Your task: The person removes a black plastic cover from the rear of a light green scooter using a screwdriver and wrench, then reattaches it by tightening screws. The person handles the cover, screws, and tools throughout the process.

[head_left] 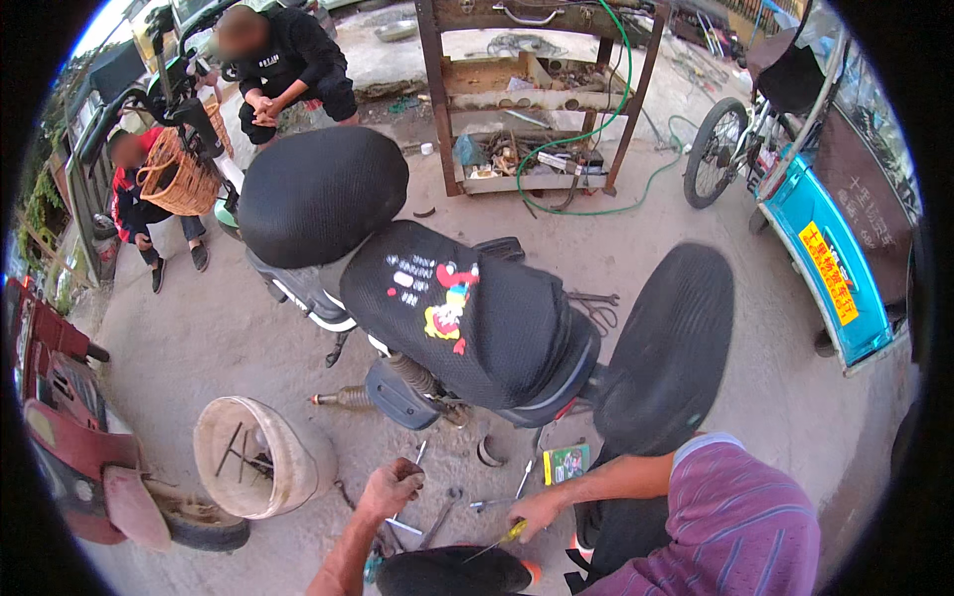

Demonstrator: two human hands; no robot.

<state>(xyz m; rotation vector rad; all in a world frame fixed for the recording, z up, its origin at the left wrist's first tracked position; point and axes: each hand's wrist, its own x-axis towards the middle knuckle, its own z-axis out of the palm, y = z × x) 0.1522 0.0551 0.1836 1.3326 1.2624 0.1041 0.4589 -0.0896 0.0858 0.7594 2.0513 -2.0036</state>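
Observation:
My right hand [538, 512] is closed round the yellow handle of a screwdriver [516, 530], its thin shaft pointing down and left over a dark trouser leg [447, 573]. To the left, my left hand [392, 489] hovers over the ground with its fingers curled together; what they hold, if anything, I cannot make out. Near it lie a silver T-shaped tool [405, 526] and a wrench [441, 517]. Beyond both hands stands a scooter with a black mesh seat cover [447, 318] bearing a colourful cartoon print. A shock absorber [407, 375] shows at its side.
A dirty white bucket [316, 459] with metal rods stands left. A black mesh-covered seat [671, 348] is at right. A green-yellow packet [565, 464] and metal ring [490, 452] lie ahead. Two people [295, 60] sit beyond, near a wicker basket [184, 169] and metal rack [437, 99].

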